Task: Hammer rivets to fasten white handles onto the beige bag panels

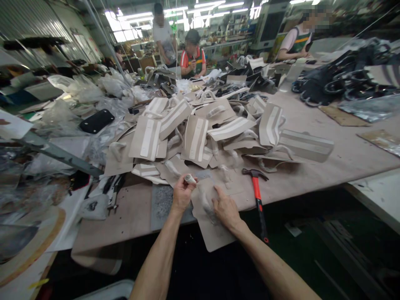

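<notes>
My left hand (183,193) is closed around a short, whitish, round-ended tool (189,178), held upright beside a beige bag panel (215,239). Most of the tool is hidden in the fingers. Over the panel lies my right hand (226,210), index finger stretched forward and the other fingers curled at the wrapped handle (204,200). The panel's near end juts past the table edge. Just right of it, a claw hammer (256,189) with a red and black grip lies with its handle over the edge.
A heap of beige panels with pale strips (195,137) covers the table ahead. Dark bag parts (340,75) are piled at right, clear plastic bags (78,89) at left. A metal post (59,154) slants in from the left. Co-workers (192,58) are at the far side.
</notes>
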Tool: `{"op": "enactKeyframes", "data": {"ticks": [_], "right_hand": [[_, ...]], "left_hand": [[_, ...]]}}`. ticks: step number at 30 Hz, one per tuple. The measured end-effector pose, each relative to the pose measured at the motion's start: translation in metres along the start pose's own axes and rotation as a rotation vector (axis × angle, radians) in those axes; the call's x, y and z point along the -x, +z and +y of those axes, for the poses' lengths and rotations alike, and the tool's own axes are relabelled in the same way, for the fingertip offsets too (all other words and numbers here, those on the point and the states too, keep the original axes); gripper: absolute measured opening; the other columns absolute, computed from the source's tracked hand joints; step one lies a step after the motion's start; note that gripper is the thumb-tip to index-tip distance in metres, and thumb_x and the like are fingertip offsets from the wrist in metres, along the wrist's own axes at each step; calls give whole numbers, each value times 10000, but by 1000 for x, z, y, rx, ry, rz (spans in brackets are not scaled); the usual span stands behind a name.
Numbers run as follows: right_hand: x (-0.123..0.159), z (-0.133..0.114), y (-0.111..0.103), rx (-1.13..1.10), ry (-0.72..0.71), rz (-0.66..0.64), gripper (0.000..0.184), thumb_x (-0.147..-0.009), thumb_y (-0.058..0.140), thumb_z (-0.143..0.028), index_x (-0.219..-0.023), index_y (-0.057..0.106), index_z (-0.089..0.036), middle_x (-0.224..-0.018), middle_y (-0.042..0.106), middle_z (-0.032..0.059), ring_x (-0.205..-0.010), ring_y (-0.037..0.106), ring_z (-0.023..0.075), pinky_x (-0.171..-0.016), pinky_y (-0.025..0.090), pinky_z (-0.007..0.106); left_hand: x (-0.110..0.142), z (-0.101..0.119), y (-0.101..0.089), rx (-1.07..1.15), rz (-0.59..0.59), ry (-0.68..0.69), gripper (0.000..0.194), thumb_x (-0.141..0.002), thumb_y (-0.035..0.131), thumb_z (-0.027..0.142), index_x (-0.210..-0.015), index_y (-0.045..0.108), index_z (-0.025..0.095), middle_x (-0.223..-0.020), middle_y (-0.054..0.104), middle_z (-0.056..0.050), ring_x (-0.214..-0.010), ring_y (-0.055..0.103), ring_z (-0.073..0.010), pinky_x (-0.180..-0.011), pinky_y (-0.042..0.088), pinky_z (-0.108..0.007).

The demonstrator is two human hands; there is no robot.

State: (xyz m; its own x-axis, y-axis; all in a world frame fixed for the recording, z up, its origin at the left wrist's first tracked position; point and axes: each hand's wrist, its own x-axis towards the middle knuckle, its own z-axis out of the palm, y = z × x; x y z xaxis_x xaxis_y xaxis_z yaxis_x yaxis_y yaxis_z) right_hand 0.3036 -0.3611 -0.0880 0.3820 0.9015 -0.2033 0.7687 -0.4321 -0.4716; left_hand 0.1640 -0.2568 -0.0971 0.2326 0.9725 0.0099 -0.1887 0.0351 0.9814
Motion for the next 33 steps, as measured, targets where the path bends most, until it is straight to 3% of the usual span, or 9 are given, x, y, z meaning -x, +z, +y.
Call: {"op": "enactKeyframes", "data": {"ticks": [4, 10, 16, 19, 23, 26, 30, 33], "right_hand": [[-1, -4, -6, 106, 5, -40, 524, -959, 427, -283, -1463, 372, -152, -960, 705, 154, -924, 686, 280, -804, 476, 365], [0, -2, -7, 356, -113, -144, 535, -996, 372, -333, -1464, 348, -74, -908, 706, 202, -867, 699, 299, -739, 480, 362], [-1, 2, -10, 369, -135, -152, 533, -999, 378, -358, -1467, 341, -106, -896, 713, 156, -843, 694, 288, -727, 466, 352], [-1, 9, -18, 351, -129, -92, 459, -987, 409, -396, -1372, 459, -151, -953, 694, 135, -852, 680, 279, -710, 456, 340], [-2, 37, -36, 398, -79, 101, 352, -979, 417, -403, -1152, 590, -149, -986, 640, 141, -890, 636, 272, -731, 441, 341], [-1, 72, -48, 493, 5, 232, 355, -941, 488, -403, -1134, 586, -122, -1015, 599, 173, -950, 600, 314, -753, 440, 374], [-2, 116, -51, 447, 208, 173, 425, -910, 513, -453, -1120, 560, -86, -1049, 561, 198, -917, 604, 331, -697, 444, 382], [-8, 133, -54, 50, 352, 109, 334, -851, 574, -368, -1072, 554, -119, -981, 568, 137, -834, 603, 260, -681, 433, 339]], "left_hand": [[-10, -18, 13, -60, -83, -46, 414, -702, 763, 356, -1034, 601, 168, -943, 747, -79, -872, 708, -201, -802, 551, -313], [-10, -26, 9, -11, -78, -87, 417, -709, 763, 376, -1021, 587, 165, -947, 746, -80, -874, 715, -206, -818, 552, -327], [-10, -28, 9, -40, -118, -72, 380, -716, 760, 379, -986, 598, 165, -930, 742, -77, -866, 708, -204, -813, 546, -322], [-10, -28, 10, -80, -127, -64, 349, -729, 752, 370, -969, 606, 163, -925, 740, -80, -856, 705, -201, -793, 541, -310], [-10, -27, 11, -104, -139, -55, 305, -750, 733, 345, -964, 610, 165, -921, 740, -76, -848, 701, -193, -768, 535, -290], [-10, -27, 10, -149, -144, -18, 266, -767, 710, 304, -972, 614, 165, -917, 739, -69, -829, 692, -181, -743, 527, -269], [-10, -29, 10, -233, -156, 28, 224, -774, 687, 265, -967, 626, 169, -923, 739, -63, -837, 681, -173, -763, 522, -264], [-10, -28, 10, -278, -169, 53, 210, -757, 677, 231, -953, 630, 173, -916, 742, -59, -839, 679, -176, -773, 521, -269]]}}
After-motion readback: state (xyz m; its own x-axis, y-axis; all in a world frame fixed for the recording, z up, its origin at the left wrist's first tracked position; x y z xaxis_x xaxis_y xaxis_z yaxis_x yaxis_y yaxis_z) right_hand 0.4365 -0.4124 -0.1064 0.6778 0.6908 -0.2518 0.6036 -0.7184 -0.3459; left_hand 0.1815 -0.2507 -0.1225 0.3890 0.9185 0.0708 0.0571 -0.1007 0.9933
